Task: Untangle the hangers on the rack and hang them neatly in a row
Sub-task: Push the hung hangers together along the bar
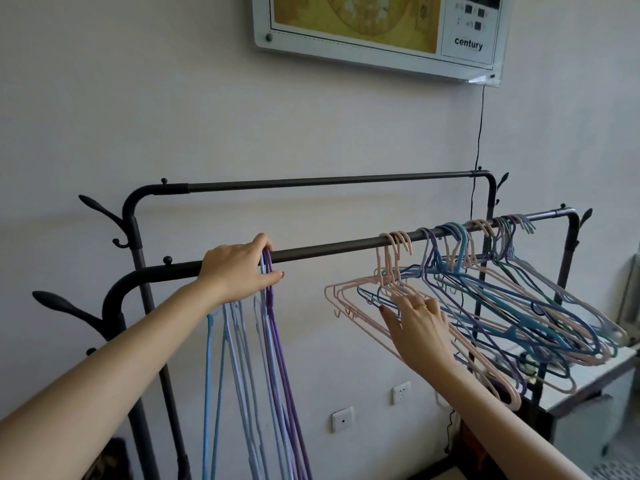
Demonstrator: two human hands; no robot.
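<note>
A dark metal rack has a near rail [332,247] and a higher far rail [329,181]. On the near rail's left part, several blue, lilac and purple hangers [273,341] hang straight down side by side. My left hand [239,271] grips their hooks at the rail, thumb below. Further right, a tangled bunch of pink, blue, purple and grey hangers [502,306] hangs slanted from the rail. My right hand [415,323] reaches into this bunch, its fingers among the shoulders of the pink hangers [360,306] at the left of the tangle.
Coat hooks [97,206] stick out from the rack's left posts. A framed board [377,26] hangs on the wall above, with a black cable [479,133] running down. Wall sockets [401,393] sit low behind. A white table [588,379] stands at the right under the tangle.
</note>
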